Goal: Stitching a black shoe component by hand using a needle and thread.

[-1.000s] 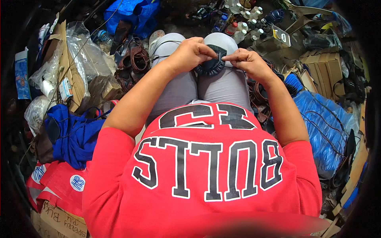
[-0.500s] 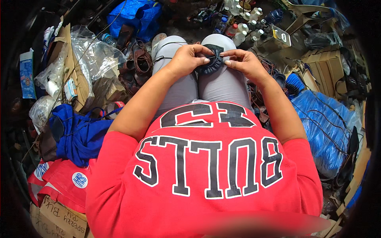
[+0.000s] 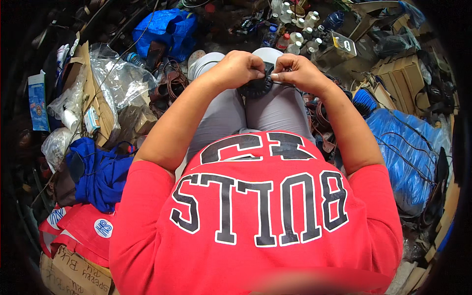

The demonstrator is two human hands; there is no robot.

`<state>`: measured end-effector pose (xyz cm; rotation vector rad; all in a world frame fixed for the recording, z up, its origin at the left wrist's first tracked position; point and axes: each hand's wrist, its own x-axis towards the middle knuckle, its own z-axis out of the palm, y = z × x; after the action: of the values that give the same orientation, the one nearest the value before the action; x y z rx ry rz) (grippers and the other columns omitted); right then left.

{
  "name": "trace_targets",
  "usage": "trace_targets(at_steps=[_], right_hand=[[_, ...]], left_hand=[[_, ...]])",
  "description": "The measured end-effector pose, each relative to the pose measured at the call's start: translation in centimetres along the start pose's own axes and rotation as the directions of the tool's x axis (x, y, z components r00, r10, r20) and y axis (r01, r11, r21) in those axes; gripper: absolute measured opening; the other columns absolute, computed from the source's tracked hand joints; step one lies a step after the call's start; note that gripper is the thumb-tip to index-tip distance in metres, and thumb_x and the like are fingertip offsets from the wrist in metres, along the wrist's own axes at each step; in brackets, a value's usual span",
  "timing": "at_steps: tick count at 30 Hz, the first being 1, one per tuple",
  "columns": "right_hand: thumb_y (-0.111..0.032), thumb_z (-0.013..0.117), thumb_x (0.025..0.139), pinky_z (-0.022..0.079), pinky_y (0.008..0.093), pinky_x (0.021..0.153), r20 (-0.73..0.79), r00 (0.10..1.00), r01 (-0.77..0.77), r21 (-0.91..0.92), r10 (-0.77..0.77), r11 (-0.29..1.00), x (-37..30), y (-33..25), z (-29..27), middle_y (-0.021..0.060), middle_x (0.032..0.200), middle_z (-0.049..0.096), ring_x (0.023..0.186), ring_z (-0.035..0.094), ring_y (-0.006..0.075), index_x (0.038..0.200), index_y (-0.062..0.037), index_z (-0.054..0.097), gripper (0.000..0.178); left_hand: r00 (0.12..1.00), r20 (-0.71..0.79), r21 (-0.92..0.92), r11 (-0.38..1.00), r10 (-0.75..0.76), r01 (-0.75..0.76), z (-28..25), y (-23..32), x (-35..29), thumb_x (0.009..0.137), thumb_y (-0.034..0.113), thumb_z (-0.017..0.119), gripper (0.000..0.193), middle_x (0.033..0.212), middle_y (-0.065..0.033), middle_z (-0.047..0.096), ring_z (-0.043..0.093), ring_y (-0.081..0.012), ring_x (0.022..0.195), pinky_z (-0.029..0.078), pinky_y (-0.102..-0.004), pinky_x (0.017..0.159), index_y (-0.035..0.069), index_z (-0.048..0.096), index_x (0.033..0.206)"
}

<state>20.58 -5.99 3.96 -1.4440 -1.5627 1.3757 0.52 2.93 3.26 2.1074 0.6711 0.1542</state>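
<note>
Head view: your left hand (image 3: 240, 70) pinches the dark gathered piece (image 3: 255, 89) near its top; the fingertips of your right hand (image 3: 299, 73) close at its right edge, on what you cannot tell. It sits over your grey-clad thighs (image 3: 278, 112), probably to brace it. Bottles (image 3: 296, 38), a blue bag (image 3: 169, 32), clear plastic (image 3: 114, 73) and cardboard (image 3: 400, 81) crowd the floor around you.

I have the piece (image 3: 256, 90) over the right leg (image 3: 279, 112), between left hand (image 3: 242, 69) and right hand (image 3: 299, 73). Ahead to the right of my remote view stand bottles (image 3: 297, 37); farther right, cardboard (image 3: 400, 82) lies beyond a bundle (image 3: 400, 155). On my left, cloth (image 3: 98, 169) lies nearer than plastic sheeting (image 3: 118, 71).
</note>
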Motion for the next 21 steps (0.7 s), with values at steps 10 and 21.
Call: trace_targets(at_steps=[10, 21], right_hand=[[-0.016, 0.068, 0.079, 0.040, 0.0216, 0.069, -0.125, 0.990, -0.055, 0.064, 0.063, 0.996, -3.0, 1.9, 0.0, -0.0020, 0.092, 0.049, 0.077, 0.047, 0.0059, 0.086, -0.0049, 0.062, 0.015], [-0.025, 0.062, 0.081, 0.042, 0.0305, 0.076, -0.433, 0.884, -0.058, -0.473, -0.175, 0.879, -2.0, 1.4, -4.2, 0.0096, 0.090, 0.055, 0.085, 0.055, 0.0207, 0.087, -0.0069, 0.063, 0.020]], left_hand=[[0.992, 0.046, 0.031, 0.993, -0.115, 0.114, -0.1, 0.2, -1.5, 0.083, 0.005, 0.057, 0.009, 0.077, -0.0095, 0.064, 0.060, -0.0163, 0.073, 0.046, -0.0291, 0.069, 0.000, 0.060, 0.090], [0.951, 0.053, 0.328, 0.894, 0.304, -0.305, 0.5, 0.6, -0.5, 0.081, 0.010, 0.056, 0.013, 0.080, -0.0183, 0.061, 0.058, -0.0360, 0.078, 0.045, -0.0397, 0.068, 0.002, 0.058, 0.092]])
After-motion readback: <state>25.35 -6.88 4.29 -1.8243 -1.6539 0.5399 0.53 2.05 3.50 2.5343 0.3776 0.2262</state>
